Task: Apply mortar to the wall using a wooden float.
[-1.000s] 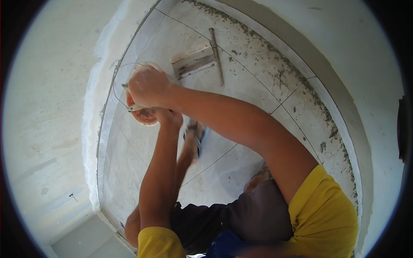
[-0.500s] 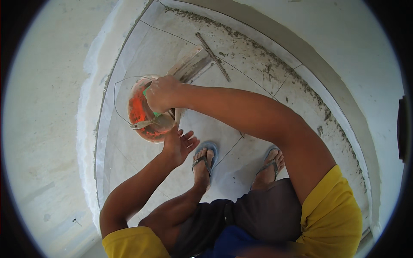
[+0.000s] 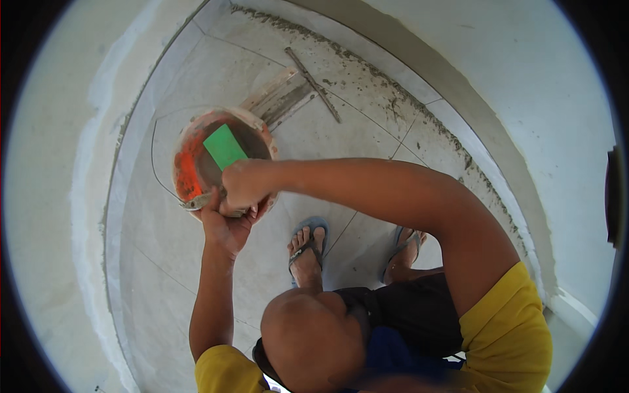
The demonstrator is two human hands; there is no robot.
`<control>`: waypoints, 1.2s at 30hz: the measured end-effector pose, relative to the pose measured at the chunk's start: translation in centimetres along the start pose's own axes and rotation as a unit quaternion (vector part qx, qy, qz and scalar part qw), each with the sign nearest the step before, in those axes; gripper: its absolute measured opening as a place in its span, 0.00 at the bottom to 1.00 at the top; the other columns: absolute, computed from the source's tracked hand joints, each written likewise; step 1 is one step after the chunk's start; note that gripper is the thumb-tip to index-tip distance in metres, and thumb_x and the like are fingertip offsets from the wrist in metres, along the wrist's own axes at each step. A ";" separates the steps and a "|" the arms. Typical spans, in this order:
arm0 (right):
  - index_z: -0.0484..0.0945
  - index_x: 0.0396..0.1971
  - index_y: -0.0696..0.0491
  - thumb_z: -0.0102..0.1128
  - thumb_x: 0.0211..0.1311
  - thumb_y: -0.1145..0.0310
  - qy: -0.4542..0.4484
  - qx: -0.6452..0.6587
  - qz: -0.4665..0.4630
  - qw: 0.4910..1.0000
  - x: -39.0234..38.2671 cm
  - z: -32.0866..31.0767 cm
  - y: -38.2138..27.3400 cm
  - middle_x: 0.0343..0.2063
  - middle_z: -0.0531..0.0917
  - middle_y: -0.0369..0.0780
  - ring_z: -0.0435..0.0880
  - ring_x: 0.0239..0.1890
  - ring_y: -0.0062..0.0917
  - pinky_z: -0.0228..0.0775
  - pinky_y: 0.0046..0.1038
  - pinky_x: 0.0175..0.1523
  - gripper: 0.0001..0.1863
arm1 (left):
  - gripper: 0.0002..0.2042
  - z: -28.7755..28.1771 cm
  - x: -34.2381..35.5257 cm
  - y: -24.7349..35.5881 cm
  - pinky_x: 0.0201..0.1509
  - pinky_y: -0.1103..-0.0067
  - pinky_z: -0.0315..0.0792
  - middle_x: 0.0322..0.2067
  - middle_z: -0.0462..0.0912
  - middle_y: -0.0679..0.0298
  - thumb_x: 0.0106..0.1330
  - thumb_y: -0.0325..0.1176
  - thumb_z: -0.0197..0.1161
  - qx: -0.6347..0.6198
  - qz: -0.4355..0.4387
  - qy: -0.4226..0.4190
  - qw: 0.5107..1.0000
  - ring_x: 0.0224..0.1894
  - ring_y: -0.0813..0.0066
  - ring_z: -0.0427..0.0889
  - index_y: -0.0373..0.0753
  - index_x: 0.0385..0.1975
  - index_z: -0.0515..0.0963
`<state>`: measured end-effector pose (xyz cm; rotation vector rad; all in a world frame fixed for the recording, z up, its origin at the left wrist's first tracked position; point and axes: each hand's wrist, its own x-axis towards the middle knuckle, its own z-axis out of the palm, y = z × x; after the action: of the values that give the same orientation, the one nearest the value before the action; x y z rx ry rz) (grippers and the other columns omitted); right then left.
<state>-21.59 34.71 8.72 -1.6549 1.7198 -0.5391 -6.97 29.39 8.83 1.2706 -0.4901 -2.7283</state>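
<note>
A round bucket (image 3: 183, 141), stained orange inside and holding murky contents, sits on the tiled floor with its wire handle out to the left. A flat green rectangle (image 3: 221, 143) lies over its middle. Just below that, my right hand (image 3: 244, 183) is closed at the near part of the bucket; what its fingers hold is hidden. My left hand (image 3: 225, 224) is underneath at the near rim, fingers raised and curled against something I cannot make out, beside a dull greyish piece (image 3: 193, 204) at the rim.
Behind the bucket lie a stained flat board (image 3: 268, 95) and a thin rod (image 3: 313, 84). Grey debris (image 3: 400, 98) lines the far tile edge. Walls (image 3: 511, 78) curve along both sides. My sandalled feet (image 3: 304, 255) stand below the bucket.
My right hand has moved down toward the near rim, uncovering the green rectangle. My left hand, spread below the bucket half a second ago, has risen leftward to the rim and curled.
</note>
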 end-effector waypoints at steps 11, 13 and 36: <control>0.83 0.27 0.58 0.51 0.51 0.73 -0.033 -0.062 0.202 0.977 5.7 5.0 6.5 0.34 0.84 0.50 0.84 0.26 0.37 0.75 0.40 0.33 0.11 | 0.20 -1.0 -2.5 2.1 0.58 0.61 0.73 0.57 0.68 0.51 0.74 0.38 0.42 -0.033 0.083 0.023 0.996 0.58 0.54 0.71 0.32 0.60 0.57; 0.80 0.21 0.57 0.55 0.55 0.71 -0.098 0.506 0.442 0.734 5.1 2.0 5.2 0.23 0.82 0.45 0.80 0.20 0.32 0.73 0.32 0.24 0.08 | 0.20 -1.4 -2.3 2.0 0.59 0.60 0.72 0.57 0.68 0.51 0.75 0.39 0.41 -0.066 0.071 0.029 0.995 0.58 0.55 0.71 0.33 0.59 0.58; 0.79 0.31 0.60 0.59 0.51 0.69 0.047 -0.179 0.058 0.981 -0.7 -0.1 -5.3 0.26 0.84 0.45 0.86 0.29 0.33 0.77 0.29 0.30 0.11 | 0.14 0.0 0.1 -0.9 0.59 0.69 0.70 0.53 0.71 0.61 0.72 0.36 0.46 -0.119 0.091 -0.045 0.988 0.55 0.68 0.73 0.40 0.55 0.66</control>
<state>-17.95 34.85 12.70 -1.7792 2.0629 -0.2656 -6.96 30.23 8.45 0.9962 -0.2630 -2.6055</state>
